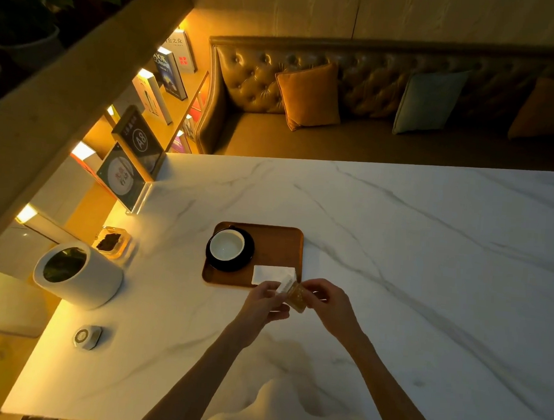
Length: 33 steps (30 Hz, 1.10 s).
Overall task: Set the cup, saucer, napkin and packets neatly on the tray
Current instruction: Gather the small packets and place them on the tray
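A brown wooden tray (277, 242) lies on the marble table. On its left part a white cup (227, 245) stands on a black saucer (247, 256). A white napkin (270, 274) lies flat at the tray's near right corner. Just in front of that corner both hands hold the packets together: my left hand (265, 301) pinches a white packet (285, 285), and my right hand (326, 302) pinches a brown packet (297, 298). The packets overlap each other above the tray's near edge.
A white cylindrical planter (80, 275) stands at the left, with a small glass dish (113, 242) behind it. A round call button (87, 337) sits near the table's left edge. Sign stands (132, 168) stand at the far left corner. A cushioned bench (370, 141) runs behind the table.
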Each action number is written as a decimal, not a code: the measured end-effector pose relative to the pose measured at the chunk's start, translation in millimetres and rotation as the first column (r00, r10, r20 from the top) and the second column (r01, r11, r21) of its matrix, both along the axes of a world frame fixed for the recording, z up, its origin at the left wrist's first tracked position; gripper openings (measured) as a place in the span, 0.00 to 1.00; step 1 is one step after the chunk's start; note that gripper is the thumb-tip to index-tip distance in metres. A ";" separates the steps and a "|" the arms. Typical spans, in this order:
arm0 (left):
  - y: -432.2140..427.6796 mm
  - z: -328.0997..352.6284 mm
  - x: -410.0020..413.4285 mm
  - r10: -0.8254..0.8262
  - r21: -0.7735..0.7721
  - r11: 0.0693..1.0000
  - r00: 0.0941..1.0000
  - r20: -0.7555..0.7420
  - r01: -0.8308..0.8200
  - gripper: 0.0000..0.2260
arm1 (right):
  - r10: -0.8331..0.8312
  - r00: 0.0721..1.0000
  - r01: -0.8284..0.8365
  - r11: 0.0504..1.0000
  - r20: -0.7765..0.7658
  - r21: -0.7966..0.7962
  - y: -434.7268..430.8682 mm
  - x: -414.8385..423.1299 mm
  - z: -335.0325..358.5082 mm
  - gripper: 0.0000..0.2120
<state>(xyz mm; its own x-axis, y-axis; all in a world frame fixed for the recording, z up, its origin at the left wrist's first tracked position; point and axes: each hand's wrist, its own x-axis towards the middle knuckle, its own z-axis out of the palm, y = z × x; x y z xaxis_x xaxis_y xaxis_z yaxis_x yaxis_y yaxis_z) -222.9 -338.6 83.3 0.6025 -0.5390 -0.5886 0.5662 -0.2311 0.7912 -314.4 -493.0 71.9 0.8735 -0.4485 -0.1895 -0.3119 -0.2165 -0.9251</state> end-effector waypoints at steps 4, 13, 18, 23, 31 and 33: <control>3.8 -5.2 11.8 -0.029 0.106 0.994 0.987 0.161 0.012 0.10 | 0.085 0.995 -0.087 0.995 -0.049 -0.051 -4.8 10.9 -2.3 0.10; -4.9 -20.4 53.4 0.143 0.138 0.980 0.990 0.005 -0.142 0.04 | -0.087 0.993 0.107 0.957 -0.086 0.270 -11.5 49.5 -25.8 0.10; -20.7 -37.7 83.7 0.182 0.111 0.980 0.969 -0.168 -0.164 0.05 | -0.147 0.975 0.191 0.940 -0.170 0.282 -26.6 86.3 -44.0 0.07; -47.4 -62.2 129.5 0.219 0.181 0.965 0.963 -0.159 -0.189 0.08 | -0.176 0.944 0.245 0.941 -0.279 0.235 -48.3 137.6 -77.4 0.07; -92.1 -117.7 177.4 0.132 0.474 0.859 0.979 0.156 -0.191 0.05 | -0.169 0.915 0.204 0.977 -0.367 0.057 -70.4 199.8 -127.3 0.08; -98.6 -130.8 181.5 0.085 0.524 0.832 0.976 0.200 -0.180 0.04 | -0.160 0.914 0.169 0.986 -0.373 -0.009 -72.3 207.1 -136.5 0.08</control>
<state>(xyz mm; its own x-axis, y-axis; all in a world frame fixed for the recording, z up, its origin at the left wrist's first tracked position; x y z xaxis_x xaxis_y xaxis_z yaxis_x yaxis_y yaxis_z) -41.3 -437.2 -47.5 0.7571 -0.0750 -0.6489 0.4975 -0.5775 0.6472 -107.3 -565.2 -64.6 0.6523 -0.5717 -0.4977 -0.6633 -0.1127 -0.7399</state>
